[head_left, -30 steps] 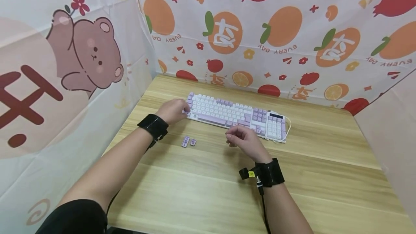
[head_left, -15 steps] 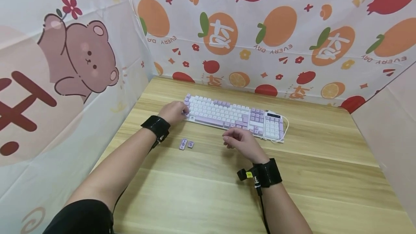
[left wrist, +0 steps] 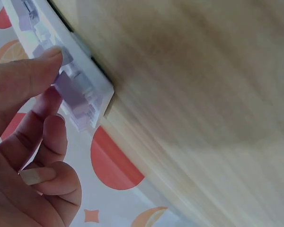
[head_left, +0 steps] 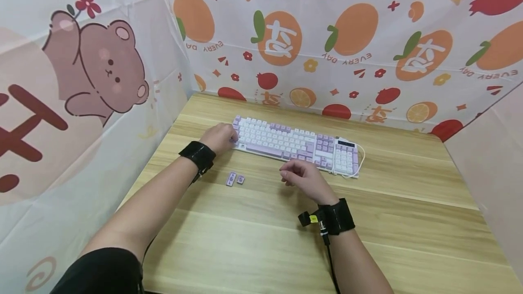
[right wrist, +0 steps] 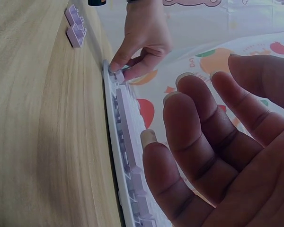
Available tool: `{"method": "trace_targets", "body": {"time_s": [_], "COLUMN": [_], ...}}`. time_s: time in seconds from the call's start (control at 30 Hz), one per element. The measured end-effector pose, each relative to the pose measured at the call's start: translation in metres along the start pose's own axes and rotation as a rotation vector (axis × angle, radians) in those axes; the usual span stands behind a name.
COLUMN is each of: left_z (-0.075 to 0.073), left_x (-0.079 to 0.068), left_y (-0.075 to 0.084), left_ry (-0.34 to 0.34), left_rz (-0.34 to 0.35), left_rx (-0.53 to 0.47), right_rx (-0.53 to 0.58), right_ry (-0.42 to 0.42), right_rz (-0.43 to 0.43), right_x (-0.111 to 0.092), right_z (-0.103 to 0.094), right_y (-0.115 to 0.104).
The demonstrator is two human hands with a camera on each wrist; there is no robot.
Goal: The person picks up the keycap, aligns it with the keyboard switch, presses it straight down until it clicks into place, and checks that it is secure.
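Observation:
A white and lilac keyboard (head_left: 271, 142) lies toward the back of the table. At its near left corner is my left hand (head_left: 219, 139). There the thumb and index finger pinch a keycap (right wrist: 119, 75) at the keyboard's edge; whether it is seated or lifted I cannot tell. Two loose lilac keycaps, a long one (head_left: 231, 178) and a small one (head_left: 240, 179), lie side by side nearer to me. My right hand (head_left: 305, 178) hovers just in front of the keyboard, its fingers loosely bent and holding nothing.
A coiled white cable (head_left: 361, 160) lies over the keyboard's right end. Printed cloth (head_left: 323, 67) hangs behind the wooden table (head_left: 253, 230), and another bear-printed cloth (head_left: 114, 67) runs along the left. Black straps with cameras sit on both wrists.
The head view shifts slightly. My left hand stays at the keyboard's corner and my right hand keeps its place; the loose keycaps have not moved.

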State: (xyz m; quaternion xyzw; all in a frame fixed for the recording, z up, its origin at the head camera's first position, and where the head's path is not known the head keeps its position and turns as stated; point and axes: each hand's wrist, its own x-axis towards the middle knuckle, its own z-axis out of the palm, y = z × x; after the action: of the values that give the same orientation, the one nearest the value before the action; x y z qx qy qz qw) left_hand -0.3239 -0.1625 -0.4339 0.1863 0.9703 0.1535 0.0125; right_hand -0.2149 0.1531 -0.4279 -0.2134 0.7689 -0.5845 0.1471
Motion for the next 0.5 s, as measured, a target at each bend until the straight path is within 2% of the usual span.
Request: {"method": "trace_targets", "body": {"time_s": [0.27, 0.5], "left_z": [-0.015, -0.011], "left_x": [0.011, 0.011], "left_y": [0.003, 0.003], "left_ry": [-0.1, -0.113], "left_rz": [-0.007, -0.002], "left_rx": [-0.007, 0.031], "right_rx": [-0.025, -0.01], "right_ry": [-0.01, -0.02], "right_rz": [-0.002, -0.003], "right_x": [0.001, 0.0], "right_z": [0.002, 0.006], "right_y": [-0.001, -0.001]}}
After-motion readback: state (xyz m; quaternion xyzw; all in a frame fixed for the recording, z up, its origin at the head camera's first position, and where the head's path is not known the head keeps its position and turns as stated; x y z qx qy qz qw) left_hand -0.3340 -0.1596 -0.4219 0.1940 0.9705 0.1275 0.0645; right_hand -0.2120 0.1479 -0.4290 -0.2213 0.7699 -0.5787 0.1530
